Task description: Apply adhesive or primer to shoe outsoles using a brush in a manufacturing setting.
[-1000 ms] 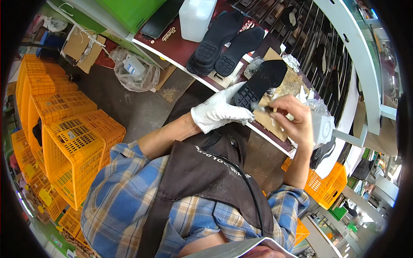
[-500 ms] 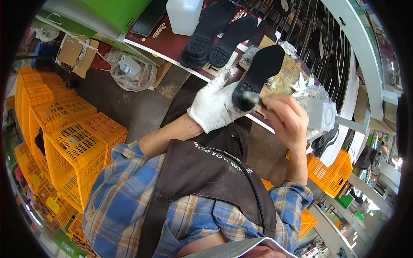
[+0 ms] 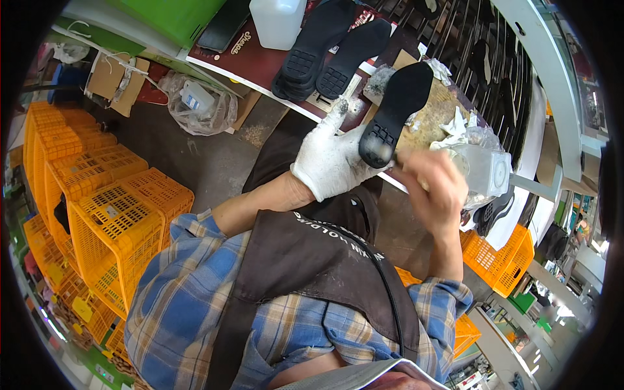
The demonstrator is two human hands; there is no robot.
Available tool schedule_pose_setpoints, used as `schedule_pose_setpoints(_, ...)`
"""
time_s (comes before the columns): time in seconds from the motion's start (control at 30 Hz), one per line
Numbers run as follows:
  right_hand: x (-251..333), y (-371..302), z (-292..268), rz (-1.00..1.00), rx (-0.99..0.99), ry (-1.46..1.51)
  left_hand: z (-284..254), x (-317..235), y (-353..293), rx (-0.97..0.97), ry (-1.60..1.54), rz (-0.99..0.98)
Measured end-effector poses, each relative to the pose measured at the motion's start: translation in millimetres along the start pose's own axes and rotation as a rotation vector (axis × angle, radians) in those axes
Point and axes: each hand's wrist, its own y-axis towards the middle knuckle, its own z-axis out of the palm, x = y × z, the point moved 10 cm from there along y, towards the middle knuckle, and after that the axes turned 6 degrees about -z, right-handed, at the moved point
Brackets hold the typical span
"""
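My left hand [image 3: 328, 159], in a smudged white glove, grips a black shoe sole [image 3: 404, 94] at its heel end. The thumb points up on the left and the other fingers are hidden beneath. The sole is tilted, toe away from me, with the gridded tread of its heel facing up and a pale, shiny patch near the heel edge. My bare right hand [image 3: 432, 185] is just right of the heel, smeared by motion, its fingers curled around what looks like a small brush, mostly hidden. Ahead, more black soles [image 3: 354, 58] lie partly stacked on the table.
A white plastic jug [image 3: 278, 23] stands at the table's far side. Crumpled white paper [image 3: 458, 127] and a clear plastic container [image 3: 487, 170] are on the right, beside a rack of metal rods [image 3: 468, 39]. Orange crates [image 3: 130, 221] stand at my left; another crate [image 3: 500, 260] is at right.
My right hand has pulled the brush off the heel, slightly to the right. The sole has shifted a little to the right with my left hand, and a pale patch shows at its heel.
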Motion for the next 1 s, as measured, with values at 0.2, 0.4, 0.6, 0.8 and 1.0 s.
schedule_pose_setpoints(0.2,-2.3,8.6,25.7,-0.016,0.045,-0.029,-16.1,1.2,0.0,-0.165,0.058,-0.013)
schedule_pose_setpoints(0.4,-18.8,-9.4,14.2,0.25,0.042,-0.107,-38.7,-0.8,-5.8,-0.394,0.134,-0.01)
schedule_pose_setpoints(0.6,9.8,-2.2,22.3,0.056,0.076,0.068,-2.0,6.8,7.1,0.002,0.009,-0.07)
schedule_pose_setpoints(0.8,-20.7,-27.9,31.2,0.241,0.149,0.288,-24.0,8.0,-2.3,-0.336,0.166,-0.064)
schedule_pose_setpoints(1.0,-164.6,-45.7,4.9,0.83,-0.077,-0.018,-54.9,0.9,-8.6,-0.483,0.024,0.019)
